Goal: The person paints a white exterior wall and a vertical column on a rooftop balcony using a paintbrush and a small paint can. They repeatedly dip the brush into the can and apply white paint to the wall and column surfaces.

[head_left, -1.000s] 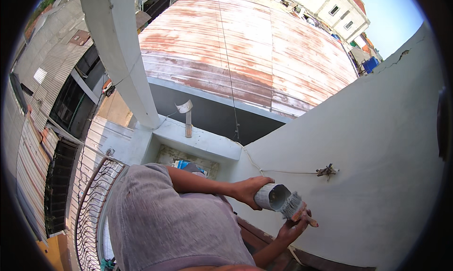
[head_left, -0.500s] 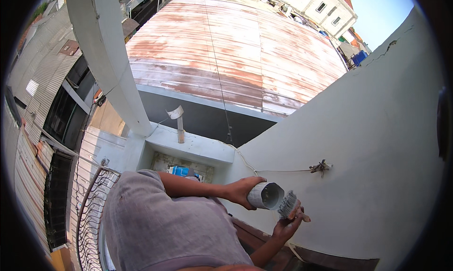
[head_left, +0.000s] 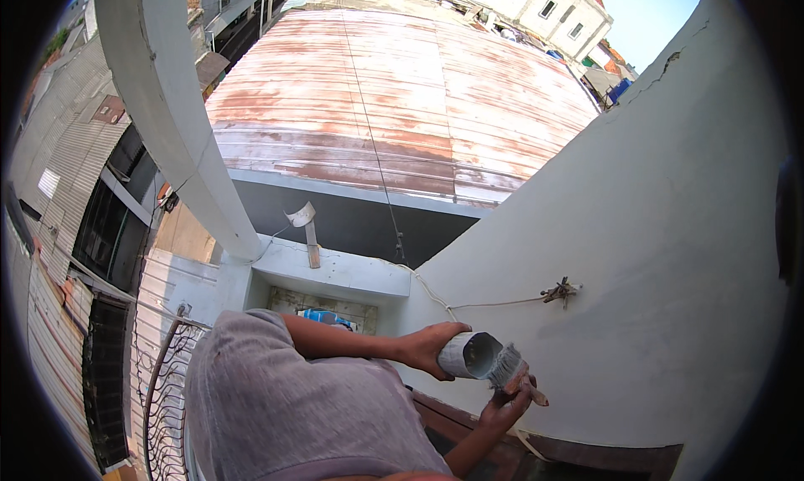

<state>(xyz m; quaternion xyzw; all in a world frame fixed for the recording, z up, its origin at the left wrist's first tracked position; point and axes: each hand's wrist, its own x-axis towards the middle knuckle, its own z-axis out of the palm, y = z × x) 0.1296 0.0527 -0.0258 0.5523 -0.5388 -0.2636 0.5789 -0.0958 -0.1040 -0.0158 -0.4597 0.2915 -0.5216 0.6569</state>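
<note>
My left hand (head_left: pixel 429 350) is closed round a grey cylindrical can (head_left: pixel 458 357), which is tipped so that its open mouth faces right. Grey paint coats the inside; how much it contains I cannot tell. In my right hand (head_left: pixel 507 404) is a paintbrush (head_left: pixel 517 378), gripped near the base of its handle. Its grey-coated bristles (head_left: pixel 505 365) point up and to the left, right beside the can's rim. Whether they touch the rim is not clear.
A pale grey wall (head_left: pixel 653 255) rises on the right, with a rope tied to a hook (head_left: pixel 561 292). Ahead runs a low ledge (head_left: pixel 352 273) with a white scoop-shaped piece (head_left: pixel 301 216) on a stick. A curled metal railing (head_left: pixel 167 389) stands left. Beyond lies a rusty metal roof (head_left: pixel 394 104).
The view has shifted slightly, so the surroundings sit a little further left. The can and the brush bristles are now a bit closer together. Both hands keep their hold.
</note>
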